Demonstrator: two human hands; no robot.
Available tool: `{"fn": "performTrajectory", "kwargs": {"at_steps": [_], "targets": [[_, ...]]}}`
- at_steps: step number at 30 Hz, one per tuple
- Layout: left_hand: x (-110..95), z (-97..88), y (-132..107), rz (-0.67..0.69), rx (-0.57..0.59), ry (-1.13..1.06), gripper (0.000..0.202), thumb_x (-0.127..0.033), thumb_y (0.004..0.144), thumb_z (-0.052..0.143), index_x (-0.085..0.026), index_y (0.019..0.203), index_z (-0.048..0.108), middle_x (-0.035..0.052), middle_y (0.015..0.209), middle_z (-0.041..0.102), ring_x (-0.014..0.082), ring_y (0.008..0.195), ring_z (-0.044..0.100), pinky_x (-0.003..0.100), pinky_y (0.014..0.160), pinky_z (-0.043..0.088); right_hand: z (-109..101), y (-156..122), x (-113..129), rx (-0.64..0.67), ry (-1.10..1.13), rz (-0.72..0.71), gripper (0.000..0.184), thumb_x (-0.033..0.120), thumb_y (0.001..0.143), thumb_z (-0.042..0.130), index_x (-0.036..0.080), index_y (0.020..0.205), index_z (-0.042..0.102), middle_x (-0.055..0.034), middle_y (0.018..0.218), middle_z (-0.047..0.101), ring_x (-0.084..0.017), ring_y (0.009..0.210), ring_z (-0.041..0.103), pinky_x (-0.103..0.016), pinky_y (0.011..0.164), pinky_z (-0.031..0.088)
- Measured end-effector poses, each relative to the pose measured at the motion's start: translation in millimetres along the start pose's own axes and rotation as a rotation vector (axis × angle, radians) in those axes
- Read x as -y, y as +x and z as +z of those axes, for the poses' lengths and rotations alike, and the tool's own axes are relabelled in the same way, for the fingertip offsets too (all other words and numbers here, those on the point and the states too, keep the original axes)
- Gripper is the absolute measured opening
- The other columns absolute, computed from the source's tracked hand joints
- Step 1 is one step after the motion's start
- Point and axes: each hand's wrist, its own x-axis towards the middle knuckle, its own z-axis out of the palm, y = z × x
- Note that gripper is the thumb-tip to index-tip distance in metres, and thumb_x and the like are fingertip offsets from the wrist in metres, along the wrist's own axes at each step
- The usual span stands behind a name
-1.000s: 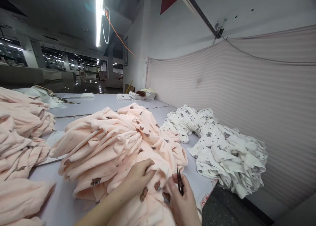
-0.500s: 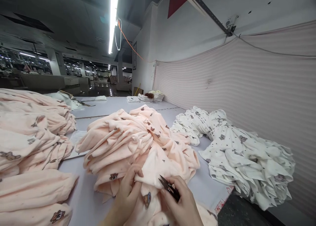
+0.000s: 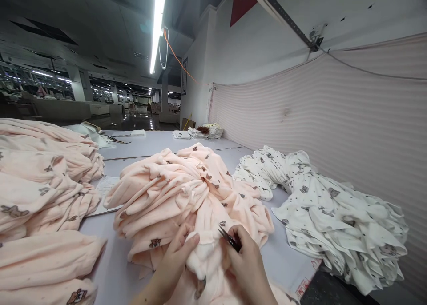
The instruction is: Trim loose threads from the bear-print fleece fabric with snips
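Observation:
A heap of pink printed plush fabric [image 3: 160,185] lies in front of me, gathered at its middle. My left hand [image 3: 182,247] pinches a pale folded edge of this fabric between thumb and fingers. In my right hand [image 3: 245,256] is a pair of black thread snips [image 3: 230,240], tips pointing up and left, just right of the pinched edge. Some right-hand fingers are hidden behind the cloth, so whether they also grip it I cannot tell. Below both hands, more of the pink fabric hangs toward me.
More pink fabric is piled [image 3: 43,176] at the left. White printed fabric [image 3: 320,207] lies at the right, overhanging the table edge. A paper sheet [image 3: 107,185] shows between the pink piles. Folded white stacks [image 3: 213,130] stand at the back, by the striped cloth-covered wall [image 3: 316,114].
My left hand has shifted slightly right and the pinched cloth is turned, now showing a folded edge. The snips have risen a little with my right hand. The view has shifted slightly.

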Motion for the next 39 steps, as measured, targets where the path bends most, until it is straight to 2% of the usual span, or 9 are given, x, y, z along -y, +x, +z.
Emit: {"fn": "performTrajectory", "kwargs": {"at_steps": [3, 6, 10, 13, 24, 29, 32, 35, 39], "targets": [[-2, 5.5, 0, -0.065, 0.0, -0.14, 0.024, -0.042, 0.082, 0.058, -0.025, 0.087, 0.043, -0.0071, 0.068, 0.049, 0.0124, 0.063, 0.049, 0.022, 0.061, 0.039, -5, -8, -1, 0.053, 0.048, -0.113, 0.011, 0.032, 0.081, 0.059, 0.024, 0.087, 0.062, -0.0004, 0.08, 0.067, -0.018, 0.073, 0.064, -0.023, 0.062, 0.047], [-3, 6.5, -2, -0.078, 0.023, -0.094, 0.031, -0.047, 0.082, 0.055, -0.028, 0.104, 0.044, -0.005, 0.072, 0.056, 0.016, 0.066, 0.054, 0.025, 0.061, 0.041, -4, -19, -4, -0.03, 0.005, -0.289, 0.029, 0.034, 0.085, 0.055, 0.026, 0.111, 0.062, -0.0036, 0.093, 0.068, -0.019, 0.078, 0.066, -0.025, 0.065, 0.05], [-1, 4.7, -6, -0.024, -0.009, 0.137, 0.029, -0.049, 0.086, 0.05, -0.027, 0.105, 0.047, -0.0039, 0.073, 0.057, 0.0165, 0.066, 0.054, 0.025, 0.061, 0.041, -3, -21, -1, -0.08, -0.201, -0.351, 0.027, 0.033, 0.091, 0.045, 0.025, 0.105, 0.066, -0.0049, 0.087, 0.07, -0.022, 0.071, 0.066, -0.03, 0.062, 0.048], [0, 4.2, -7, 0.002, 0.007, 0.235, 0.028, -0.049, 0.089, 0.045, -0.028, 0.107, 0.048, -0.0042, 0.074, 0.058, 0.016, 0.065, 0.054, 0.024, 0.06, 0.041, -8, -18, -1, -0.052, -0.164, -0.297, 0.026, 0.036, 0.091, 0.045, 0.027, 0.101, 0.067, -0.0024, 0.084, 0.07, -0.019, 0.069, 0.067, -0.026, 0.058, 0.048], [-6, 15.8, -10, 0.028, 0.036, 0.248, 0.029, -0.05, 0.088, 0.047, -0.027, 0.106, 0.048, -0.0048, 0.077, 0.056, 0.0139, 0.068, 0.051, 0.022, 0.062, 0.041, -10, -22, 3, -0.053, -0.224, -0.406, 0.026, 0.032, 0.09, 0.047, 0.023, 0.106, 0.066, -0.0054, 0.086, 0.07, -0.021, 0.071, 0.066, -0.028, 0.062, 0.047], [-13, 7.9, -2, 0.066, 0.017, 0.294, 0.029, -0.045, 0.088, 0.051, -0.027, 0.11, 0.054, -0.0039, 0.079, 0.06, 0.0159, 0.074, 0.056, 0.025, 0.071, 0.046, -24, -19, -8, -0.006, -0.064, -0.168, 0.025, 0.037, 0.092, 0.045, 0.025, 0.1, 0.065, -0.0047, 0.091, 0.07, -0.021, 0.082, 0.065, -0.026, 0.069, 0.048], [-35, -8.6, 21, 0.16, -0.124, -0.03, 0.032, -0.041, 0.086, 0.055, -0.026, 0.114, 0.054, -0.0004, 0.096, 0.067, 0.0175, 0.085, 0.063, 0.028, 0.077, 0.05, -29, -23, -28, -0.056, -0.003, 0.114, 0.024, 0.046, 0.082, 0.056, 0.024, 0.091, 0.06, -0.0037, 0.091, 0.067, -0.023, 0.083, 0.063, -0.028, 0.068, 0.047], [-64, -29.9, 51, 0.222, -0.258, -0.223, 0.032, -0.035, 0.087, 0.051, -0.022, 0.117, 0.053, 0.0034, 0.102, 0.069, 0.0191, 0.09, 0.066, 0.032, 0.081, 0.053, -24, -27, -45, 0.005, 0.044, 0.278, 0.02, 0.038, 0.07, 0.067, 0.024, 0.076, 0.055, 0.0016, 0.074, 0.062, -0.021, 0.069, 0.057, -0.027, 0.061, 0.04], [-86, -47.7, 75, 0.245, -0.266, -0.129, 0.033, -0.03, 0.093, 0.034, -0.019, 0.12, 0.051, 0.0045, 0.106, 0.069, 0.0191, 0.099, 0.064, 0.034, 0.086, 0.052, -26, -14, -45, -0.009, 0.575, 0.333, 0.025, 0.032, 0.067, 0.068, 0.022, 0.059, 0.046, 0.0078, 0.054, 0.044, -0.013, 0.054, 0.043, -0.022, 0.053, 0.033]]}}
